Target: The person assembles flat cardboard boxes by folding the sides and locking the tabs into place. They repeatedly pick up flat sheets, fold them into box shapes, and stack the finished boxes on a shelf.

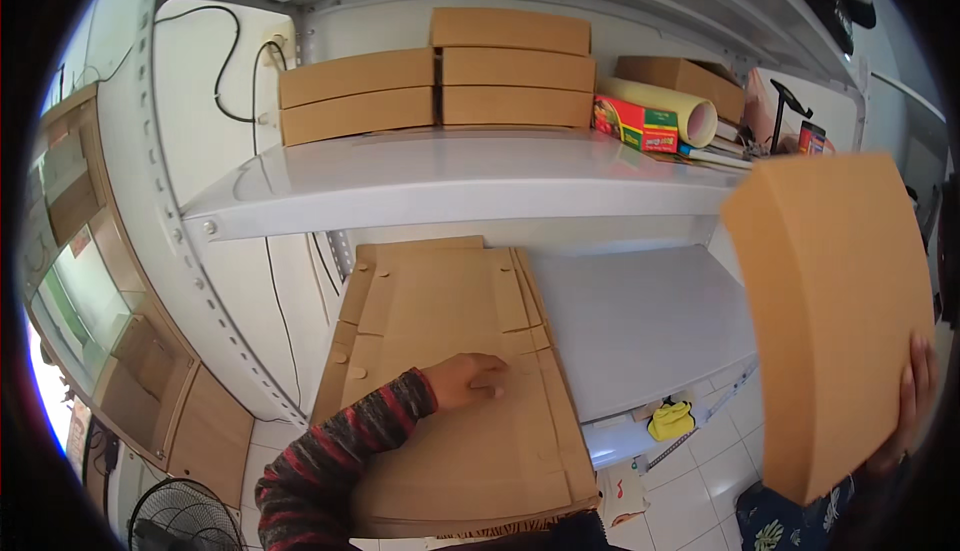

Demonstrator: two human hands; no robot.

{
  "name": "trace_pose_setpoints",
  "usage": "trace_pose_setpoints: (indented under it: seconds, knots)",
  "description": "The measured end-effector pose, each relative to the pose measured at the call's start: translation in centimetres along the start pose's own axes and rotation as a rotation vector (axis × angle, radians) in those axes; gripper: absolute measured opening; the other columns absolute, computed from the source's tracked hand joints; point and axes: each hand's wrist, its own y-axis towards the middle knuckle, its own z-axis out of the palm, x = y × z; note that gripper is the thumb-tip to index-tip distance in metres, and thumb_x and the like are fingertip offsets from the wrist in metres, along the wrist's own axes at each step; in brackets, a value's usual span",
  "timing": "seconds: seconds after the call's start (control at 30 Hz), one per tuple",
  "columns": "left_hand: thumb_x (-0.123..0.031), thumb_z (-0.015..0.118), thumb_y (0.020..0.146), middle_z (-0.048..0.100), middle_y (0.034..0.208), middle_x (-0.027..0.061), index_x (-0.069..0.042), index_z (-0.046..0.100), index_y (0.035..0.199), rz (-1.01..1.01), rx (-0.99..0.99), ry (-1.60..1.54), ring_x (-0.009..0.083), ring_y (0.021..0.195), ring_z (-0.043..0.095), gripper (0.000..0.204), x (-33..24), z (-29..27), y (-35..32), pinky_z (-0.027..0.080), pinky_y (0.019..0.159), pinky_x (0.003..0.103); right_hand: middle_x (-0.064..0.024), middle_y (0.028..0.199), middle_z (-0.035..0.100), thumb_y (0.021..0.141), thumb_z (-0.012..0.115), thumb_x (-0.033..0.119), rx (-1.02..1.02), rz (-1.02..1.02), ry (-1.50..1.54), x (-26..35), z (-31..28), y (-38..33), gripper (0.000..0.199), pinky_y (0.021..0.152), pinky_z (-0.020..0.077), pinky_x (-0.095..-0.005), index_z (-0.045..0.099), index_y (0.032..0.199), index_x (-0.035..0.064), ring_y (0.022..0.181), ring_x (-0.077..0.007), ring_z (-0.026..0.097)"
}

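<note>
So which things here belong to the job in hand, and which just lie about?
Apparently in use:
cardboard box, held in the right hand
flattened cardboard, under the left hand
perhaps the stacked boxes on the shelf

Apparently just lying about:
yellowish roll
red-and-green box beside it
black fan

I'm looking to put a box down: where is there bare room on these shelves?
Bare: the front strip of the middle shelf, before the stacked boxes; and the lower shelf, right of the flattened cardboard. Crowded: the middle shelf's back and right end, with those boxes, a red carton and a pale roll.
</note>
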Motion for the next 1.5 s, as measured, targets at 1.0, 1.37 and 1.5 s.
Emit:
trace_pose_setpoints:
  seconds: [1.0,1.37,1.5]
  knots:
    - [-0.008,0.055,0.093,0.062,0.103,0.0035,-0.001,0.057,0.111,0.020,-0.284,-0.842,0.0130,0.098,0.058,0.020,12.0,-0.2,-1.7,0.048,0.085,0.028,-0.0144,0.115,0.056,0.080,0.070,0.022,-0.293,-0.204,0.648,20.1,16.3,55.8,0.080,0.092,0.0448,-0.0429,0.026,0.147,0.0213,0.105,-0.0349,0.054]
    - [-0.009,0.054,0.094,0.062,0.106,0.0069,0.001,0.056,0.112,-0.003,-0.263,-0.797,0.0148,0.101,0.059,0.020,11.2,-0.4,-1.8,0.050,0.087,0.030,-0.0169,0.115,0.058,0.088,0.050,0.058,-0.277,-0.157,0.594,19.3,20.3,57.2,0.076,0.095,0.0419,-0.0422,0.033,0.143,0.0091,0.107,-0.0326,0.054]
    - [-0.008,0.054,0.094,0.062,0.107,0.0066,0.001,0.056,0.112,0.013,-0.282,-0.818,0.0149,0.102,0.059,0.021,11.8,-0.2,-1.9,0.050,0.087,0.030,-0.0182,0.106,0.063,0.087,0.051,0.058,-0.198,0.078,0.664,17.6,19.2,56.9,0.067,0.090,0.0456,-0.0429,0.056,0.124,0.0027,0.102,-0.0328,0.059]
